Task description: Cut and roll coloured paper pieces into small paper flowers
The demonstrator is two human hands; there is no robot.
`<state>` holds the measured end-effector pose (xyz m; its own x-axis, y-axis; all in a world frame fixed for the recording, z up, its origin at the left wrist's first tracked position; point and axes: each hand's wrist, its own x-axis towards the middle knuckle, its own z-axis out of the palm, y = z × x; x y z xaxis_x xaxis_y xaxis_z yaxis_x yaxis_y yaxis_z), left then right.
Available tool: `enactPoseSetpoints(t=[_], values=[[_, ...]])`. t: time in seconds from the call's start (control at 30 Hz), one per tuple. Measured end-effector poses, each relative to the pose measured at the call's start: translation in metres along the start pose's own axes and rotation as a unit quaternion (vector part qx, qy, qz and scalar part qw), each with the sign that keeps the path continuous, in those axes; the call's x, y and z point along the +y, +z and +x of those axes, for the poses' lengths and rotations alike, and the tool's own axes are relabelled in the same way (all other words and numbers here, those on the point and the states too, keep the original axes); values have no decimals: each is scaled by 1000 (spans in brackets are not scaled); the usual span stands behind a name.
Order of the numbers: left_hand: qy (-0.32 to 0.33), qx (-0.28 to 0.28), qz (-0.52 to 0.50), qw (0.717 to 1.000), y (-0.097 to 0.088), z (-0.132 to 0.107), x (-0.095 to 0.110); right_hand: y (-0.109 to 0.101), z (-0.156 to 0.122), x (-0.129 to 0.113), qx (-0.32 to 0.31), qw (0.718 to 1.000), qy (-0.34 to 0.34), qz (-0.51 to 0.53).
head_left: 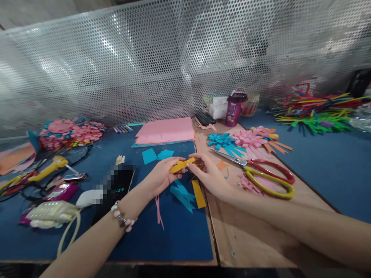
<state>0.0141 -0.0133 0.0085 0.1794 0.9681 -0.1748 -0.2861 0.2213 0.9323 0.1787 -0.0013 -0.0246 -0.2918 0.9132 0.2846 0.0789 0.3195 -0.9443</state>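
A folded strip of yellow-orange paper (182,165) is pinched between my two hands above the blue mat. My left hand (162,174), with a beaded bracelet on its wrist, grips the strip's left end. The right end is held by my right hand (207,173), whose lower fingers are partly hidden. Just below lie cut blue paper pieces (182,195), a flat yellow paper piece (198,194) and thin pink strips (159,214). Blue paper squares (149,156) rest beyond my left hand. Scissors with red and yellow handles (255,173) lie right of my right hand.
Pink paper sheets (166,130) are stacked behind my hands. Paper flowers (249,139) lie at the right, more (69,133) at the left. A yellow glue gun (49,169), a power strip (53,213) and a phone (117,189) sit left. A purple cup (233,110) stands near the perforated metal panel (162,58).
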Motion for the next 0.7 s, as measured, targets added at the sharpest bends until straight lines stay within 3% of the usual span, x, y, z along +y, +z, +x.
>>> enactPoseSetpoints(t=[0.13,0.3,0.43,0.7], values=[[8,5,11,1000,1,-2,-1,-1,-1,-1,0,1000,6,-12],[5,8,27,1000,1,-2,-5,-2,1,3,2,999,22,43],[5,1,43,999,3,-1,-5,-1,4,6,6,1000,11,17],[-2,-22,52,998,3,-2,-3,-2,5,-4,47,992,63,103]])
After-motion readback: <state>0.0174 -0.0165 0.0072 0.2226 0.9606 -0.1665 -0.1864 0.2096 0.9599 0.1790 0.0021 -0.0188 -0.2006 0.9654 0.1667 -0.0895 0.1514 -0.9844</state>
